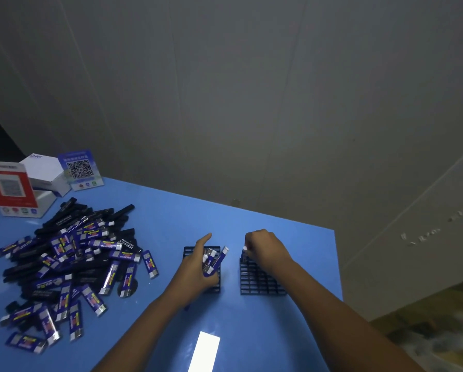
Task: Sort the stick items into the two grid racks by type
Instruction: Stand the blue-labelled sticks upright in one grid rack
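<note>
Two black grid racks stand side by side on the blue table: the left rack (214, 287) and the right rack (262, 280). My left hand (195, 267) hovers over the left rack and grips a small bundle of blue sticks (216, 259) with white caps, its index finger pointing away. My right hand (265, 251) pinches one blue stick (244, 252) upright at the far left corner of the right rack. A big pile of blue and black sticks (72, 259) lies on the table's left side.
At the far left corner stand a red sign (9, 186), a white box (43, 170) and a blue QR card (80, 167). The table's right edge (337, 264) runs close beside the right rack. A bright glare patch (204, 350) lies near me.
</note>
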Demonstrator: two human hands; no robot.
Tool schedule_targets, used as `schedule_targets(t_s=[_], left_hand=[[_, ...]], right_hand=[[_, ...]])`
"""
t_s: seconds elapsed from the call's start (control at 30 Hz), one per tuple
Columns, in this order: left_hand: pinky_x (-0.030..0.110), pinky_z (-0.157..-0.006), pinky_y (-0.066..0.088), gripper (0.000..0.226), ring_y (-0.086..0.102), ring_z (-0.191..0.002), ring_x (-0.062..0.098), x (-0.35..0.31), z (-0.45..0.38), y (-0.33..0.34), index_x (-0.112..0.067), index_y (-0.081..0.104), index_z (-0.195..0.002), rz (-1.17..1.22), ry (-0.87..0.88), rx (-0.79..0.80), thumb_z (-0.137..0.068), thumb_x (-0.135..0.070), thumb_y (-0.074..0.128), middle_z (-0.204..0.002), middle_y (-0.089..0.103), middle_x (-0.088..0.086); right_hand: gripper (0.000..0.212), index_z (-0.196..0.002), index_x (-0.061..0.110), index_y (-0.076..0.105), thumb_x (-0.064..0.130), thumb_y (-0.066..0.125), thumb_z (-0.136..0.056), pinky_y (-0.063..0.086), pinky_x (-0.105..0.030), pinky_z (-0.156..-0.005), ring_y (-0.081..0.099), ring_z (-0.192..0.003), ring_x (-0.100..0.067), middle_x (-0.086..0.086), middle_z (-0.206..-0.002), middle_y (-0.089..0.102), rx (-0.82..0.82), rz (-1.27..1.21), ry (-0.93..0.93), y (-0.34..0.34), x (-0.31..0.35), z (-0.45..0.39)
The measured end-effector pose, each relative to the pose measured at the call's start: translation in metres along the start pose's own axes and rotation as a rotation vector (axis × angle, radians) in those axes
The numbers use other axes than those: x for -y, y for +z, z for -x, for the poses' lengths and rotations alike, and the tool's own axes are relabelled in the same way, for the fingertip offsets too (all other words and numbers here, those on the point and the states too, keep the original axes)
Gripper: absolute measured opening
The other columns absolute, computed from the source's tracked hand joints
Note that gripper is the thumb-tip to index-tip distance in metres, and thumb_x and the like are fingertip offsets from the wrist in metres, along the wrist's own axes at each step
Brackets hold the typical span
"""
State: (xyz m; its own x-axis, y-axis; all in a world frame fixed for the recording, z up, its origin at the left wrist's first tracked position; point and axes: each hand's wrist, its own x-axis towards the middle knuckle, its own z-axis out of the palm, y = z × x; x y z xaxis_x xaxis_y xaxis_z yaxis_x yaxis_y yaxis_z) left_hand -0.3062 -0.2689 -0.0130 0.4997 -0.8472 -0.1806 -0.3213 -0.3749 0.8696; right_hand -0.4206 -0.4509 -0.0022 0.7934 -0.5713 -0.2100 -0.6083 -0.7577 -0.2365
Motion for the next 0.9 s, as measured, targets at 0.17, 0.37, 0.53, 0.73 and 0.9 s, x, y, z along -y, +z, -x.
schedule_targets(t_s=[0.17, 0.37, 0.53, 0.73, 0.9], left_hand=[[0.027, -0.078, 0.058, 0.094, 0.065, -0.083, 0.006, 0.000, -0.011, -0.002, -0.036, 0.021, -0.149, -0.005, -0.003, 0.018, -0.077, -0.010, 0.076, -0.095, 0.064, -0.009], [0.025, -0.078, 0.058, 0.094, 0.065, -0.088, 0.010, -0.005, -0.019, 0.001, -0.036, 0.021, -0.148, 0.001, 0.003, 0.049, -0.078, -0.008, 0.076, -0.097, 0.062, -0.009], [0.032, -0.082, 0.058, 0.091, 0.065, -0.094, 0.014, -0.013, -0.026, 0.009, -0.032, 0.022, -0.148, -0.006, 0.042, 0.081, -0.080, -0.007, 0.076, -0.096, 0.060, -0.012], [0.025, -0.078, 0.058, 0.091, 0.066, -0.088, 0.011, -0.022, -0.035, 0.025, -0.028, 0.022, -0.149, -0.042, 0.095, 0.141, -0.079, -0.010, 0.077, -0.102, 0.064, -0.005], [0.018, -0.078, 0.056, 0.092, 0.066, -0.093, 0.012, -0.025, -0.036, 0.034, -0.027, 0.024, -0.149, -0.056, 0.094, 0.164, -0.078, -0.013, 0.080, -0.111, 0.064, -0.002]], right_hand=[[0.011, -0.097, 0.006, 0.067, 0.015, 0.063, -0.090, 0.053, -0.037, -0.075, 0.063, -0.088, -0.030, -0.013, -0.098, 0.065, -0.011, -0.015, 0.067, 0.000, 0.003, -0.005], [0.032, -0.122, 0.013, 0.065, 0.025, 0.068, -0.092, 0.049, -0.032, -0.084, 0.062, -0.105, -0.024, -0.006, -0.118, 0.065, -0.017, -0.107, 0.000, -0.003, -0.008, -0.005], [0.027, -0.112, 0.027, 0.069, 0.019, 0.076, -0.087, 0.055, -0.027, -0.083, 0.065, -0.090, -0.005, 0.010, -0.111, 0.066, -0.012, -0.386, -0.145, -0.022, -0.017, 0.010], [0.024, -0.102, 0.027, 0.071, 0.013, 0.077, -0.084, 0.057, -0.025, -0.078, 0.066, -0.082, -0.005, 0.013, -0.101, 0.069, -0.076, -0.473, -0.219, -0.033, -0.018, 0.027], [0.015, -0.090, 0.025, 0.073, 0.013, 0.078, -0.084, 0.056, -0.030, -0.078, 0.064, -0.082, -0.006, 0.009, -0.095, 0.069, -0.071, -0.396, -0.223, -0.038, -0.029, 0.033]])
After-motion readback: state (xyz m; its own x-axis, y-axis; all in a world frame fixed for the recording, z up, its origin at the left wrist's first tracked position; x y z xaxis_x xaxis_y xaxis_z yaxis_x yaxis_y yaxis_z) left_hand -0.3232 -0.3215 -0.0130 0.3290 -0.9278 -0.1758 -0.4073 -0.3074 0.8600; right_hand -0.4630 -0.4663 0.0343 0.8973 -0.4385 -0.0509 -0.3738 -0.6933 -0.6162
